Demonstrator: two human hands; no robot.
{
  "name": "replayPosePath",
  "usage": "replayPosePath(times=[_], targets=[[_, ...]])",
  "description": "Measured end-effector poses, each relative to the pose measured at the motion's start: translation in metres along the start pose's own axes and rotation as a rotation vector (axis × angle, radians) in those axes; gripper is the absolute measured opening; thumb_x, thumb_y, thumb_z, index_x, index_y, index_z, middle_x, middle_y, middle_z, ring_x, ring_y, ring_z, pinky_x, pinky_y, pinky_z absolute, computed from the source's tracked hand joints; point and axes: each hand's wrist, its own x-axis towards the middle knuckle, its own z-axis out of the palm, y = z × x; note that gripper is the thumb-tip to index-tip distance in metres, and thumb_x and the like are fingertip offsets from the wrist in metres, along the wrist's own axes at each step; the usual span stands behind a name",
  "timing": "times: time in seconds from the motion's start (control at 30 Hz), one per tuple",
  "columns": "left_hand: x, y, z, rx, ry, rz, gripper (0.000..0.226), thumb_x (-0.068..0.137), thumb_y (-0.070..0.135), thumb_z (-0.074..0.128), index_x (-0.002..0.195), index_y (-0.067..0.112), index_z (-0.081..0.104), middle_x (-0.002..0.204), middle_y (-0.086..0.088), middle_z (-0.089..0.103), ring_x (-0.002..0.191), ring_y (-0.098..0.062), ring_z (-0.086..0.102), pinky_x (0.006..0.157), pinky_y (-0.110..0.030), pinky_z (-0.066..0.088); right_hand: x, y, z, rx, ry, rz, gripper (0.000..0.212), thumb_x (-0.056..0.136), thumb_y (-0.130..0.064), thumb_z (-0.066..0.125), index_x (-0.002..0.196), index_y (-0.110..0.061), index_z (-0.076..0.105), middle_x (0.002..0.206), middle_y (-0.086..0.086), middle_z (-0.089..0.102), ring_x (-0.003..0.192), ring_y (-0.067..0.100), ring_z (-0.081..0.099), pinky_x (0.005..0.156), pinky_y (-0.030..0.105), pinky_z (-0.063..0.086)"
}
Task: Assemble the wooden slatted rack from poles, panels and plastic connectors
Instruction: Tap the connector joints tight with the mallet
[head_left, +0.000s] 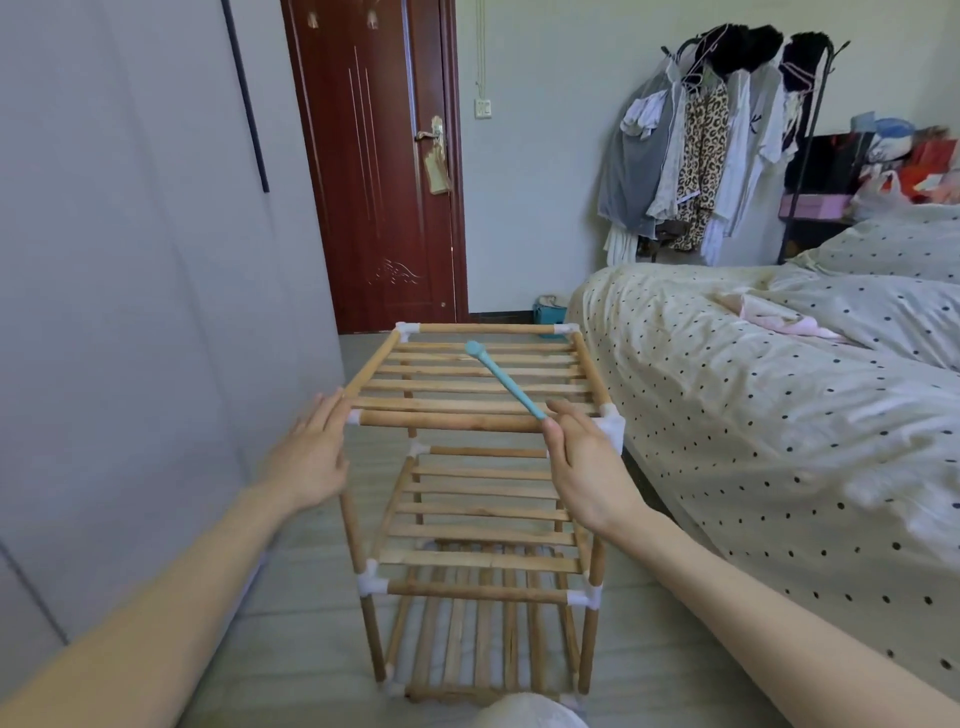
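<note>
A wooden slatted rack (483, 540) with three tiers stands upright on the floor in front of me, its poles joined by white plastic connectors (371, 582). My left hand (311, 452) lies with straight fingers against the top tier's near left corner. My right hand (582, 462) pinches the handle end of a small teal plastic mallet (498, 376), whose head points away over the top slats (483, 387). The near right corner connector (613, 423) shows just beyond my right hand.
A bed (779, 395) with a dotted cover runs along the right, close to the rack. A grey wardrobe (130, 312) stands on the left, with a dark red door (374, 166) behind. A loaded clothes rack (717, 145) stands at the back right.
</note>
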Motion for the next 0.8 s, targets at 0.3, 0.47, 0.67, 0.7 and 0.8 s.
replayPosePath(times=[0.3, 0.47, 0.67, 0.7, 0.8], targets=[[-0.012, 0.014, 0.001, -0.17, 0.059, 0.17, 0.067, 0.089, -0.009, 0.038, 0.149, 0.016, 0.02, 0.158, 0.003, 0.01, 0.145, -0.014, 0.009, 0.114, -0.021, 0.015, 0.04, 0.045, 0.007, 0.009, 0.041, 0.125, 0.039, 0.102, -0.025, 0.027, 0.124, -0.004, 0.051, 0.126, 0.013, 0.052, 0.127, 0.033, 0.042, 0.102, 0.037, 0.035], [-0.031, 0.056, 0.018, -0.312, 0.058, 0.392, 0.065, 0.091, -0.007, 0.037, 0.148, 0.022, 0.022, 0.153, 0.012, 0.013, 0.142, -0.001, 0.009, 0.107, -0.005, 0.003, 0.065, 0.06, -0.027, 0.042, -0.026, 0.319, 0.042, 0.103, -0.026, 0.022, 0.116, -0.002, 0.053, 0.103, 0.012, 0.054, 0.105, 0.029, 0.054, 0.088, 0.031, 0.038], [-0.005, 0.053, 0.028, -0.235, -0.106, 0.267, 0.078, 0.092, -0.003, 0.035, 0.147, 0.025, -0.012, 0.154, 0.011, -0.017, 0.138, 0.001, -0.015, 0.117, -0.027, -0.006, 0.015, 0.018, -0.033, 0.383, -0.115, 0.298, 0.044, 0.101, -0.036, 0.027, 0.071, -0.011, 0.048, 0.044, -0.008, 0.039, 0.037, 0.009, 0.035, 0.043, 0.024, 0.034], [-0.002, 0.052, 0.03, -0.201, -0.14, 0.245, 0.078, 0.092, -0.004, 0.035, 0.148, 0.023, -0.013, 0.154, 0.009, -0.02, 0.139, -0.002, -0.017, 0.117, -0.028, -0.006, 0.007, 0.011, -0.035, 0.395, -0.182, 0.287, 0.042, 0.101, -0.035, 0.029, 0.073, -0.012, 0.05, 0.042, -0.011, 0.035, 0.036, 0.007, 0.031, 0.039, 0.021, 0.031], [0.002, 0.053, 0.033, -0.194, -0.12, 0.244, 0.082, 0.09, -0.005, 0.037, 0.147, 0.022, -0.015, 0.154, 0.008, -0.021, 0.136, 0.0, -0.02, 0.115, -0.024, -0.007, -0.001, -0.005, -0.046, 0.28, -0.283, 0.196, 0.038, 0.101, -0.031, 0.033, 0.077, -0.016, 0.057, 0.044, -0.01, 0.034, 0.038, 0.008, 0.03, 0.04, 0.021, 0.031]])
